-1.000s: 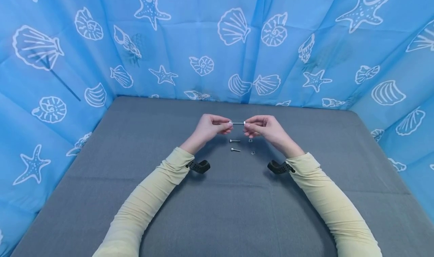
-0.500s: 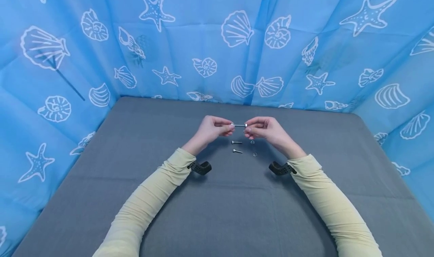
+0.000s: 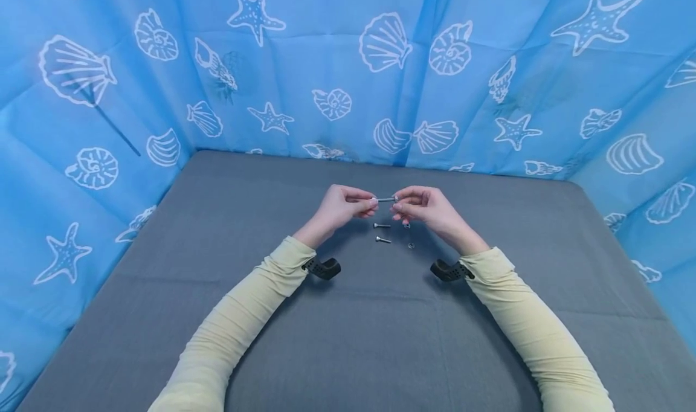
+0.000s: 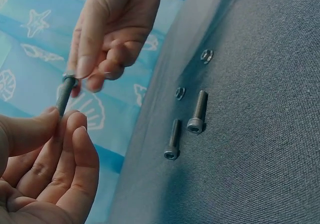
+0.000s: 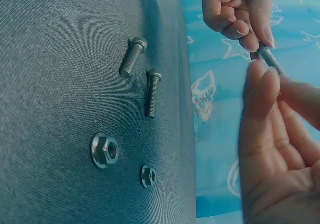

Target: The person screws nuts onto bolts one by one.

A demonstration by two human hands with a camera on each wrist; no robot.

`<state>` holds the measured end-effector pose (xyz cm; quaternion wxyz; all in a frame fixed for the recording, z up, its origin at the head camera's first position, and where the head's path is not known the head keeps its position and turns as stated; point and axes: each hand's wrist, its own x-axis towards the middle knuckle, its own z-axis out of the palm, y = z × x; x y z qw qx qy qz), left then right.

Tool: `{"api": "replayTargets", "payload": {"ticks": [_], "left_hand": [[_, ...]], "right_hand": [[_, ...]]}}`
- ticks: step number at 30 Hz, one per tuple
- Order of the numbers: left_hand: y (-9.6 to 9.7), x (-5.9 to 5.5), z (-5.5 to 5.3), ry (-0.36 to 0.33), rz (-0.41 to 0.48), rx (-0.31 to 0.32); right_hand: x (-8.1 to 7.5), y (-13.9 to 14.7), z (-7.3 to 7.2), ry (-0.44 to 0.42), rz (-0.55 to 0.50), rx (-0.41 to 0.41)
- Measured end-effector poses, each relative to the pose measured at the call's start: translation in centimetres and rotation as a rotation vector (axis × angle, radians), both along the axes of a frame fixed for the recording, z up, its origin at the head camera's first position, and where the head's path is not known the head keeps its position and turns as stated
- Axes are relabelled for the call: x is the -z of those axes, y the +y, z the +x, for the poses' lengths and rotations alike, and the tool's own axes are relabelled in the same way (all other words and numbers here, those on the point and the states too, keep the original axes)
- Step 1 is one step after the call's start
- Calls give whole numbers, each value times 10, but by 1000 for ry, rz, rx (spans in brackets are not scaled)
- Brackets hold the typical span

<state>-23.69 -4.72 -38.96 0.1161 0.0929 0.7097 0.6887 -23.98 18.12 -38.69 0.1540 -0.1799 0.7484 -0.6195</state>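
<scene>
Blue curtains [image 3: 304, 55] printed with white shells and starfish hang behind the grey cloth-covered counter [image 3: 348, 339]. Above it, between your two hands, is a slim silver threaded metal bolt [image 3: 386, 199]. Its long axis runs nearly level across the head view, its head end toward your left and its tip toward your right; in the right wrist view it slants down from upper left. Its shank looks straight, silver-grey and ridged with thread, while your fingertips cover most of the head. Your left hand [image 3: 344, 206] pinches that head end between thumb and fingers. Your right hand [image 3: 426, 208] pinches a small silver metal nut [image 3: 396, 198] at the tip; you cannot tell how far it is threaded on. On the cloth, nearer you, lie two silver socket-head bolts [image 4: 198, 113] [image 4: 173, 140], heads pointing left in the head view, and just right of them two silver flanged hex nuts [image 5: 105, 151] [image 5: 149, 176].
</scene>
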Motion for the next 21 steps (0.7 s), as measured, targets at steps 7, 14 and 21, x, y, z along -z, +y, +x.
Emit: {"api": "replayTargets", "payload": {"ticks": [7,14,21], "left_hand": [[-2,2,-1,-9,12,-2],[-4,3,-2,-11,5,-14],[1,1,-5,-5,-17,-5]], "right_hand": [[0,-3,1,-19,18,14],[-1,-4,-2,1,28,10],[0,3,-2,-60,19,12]]}}
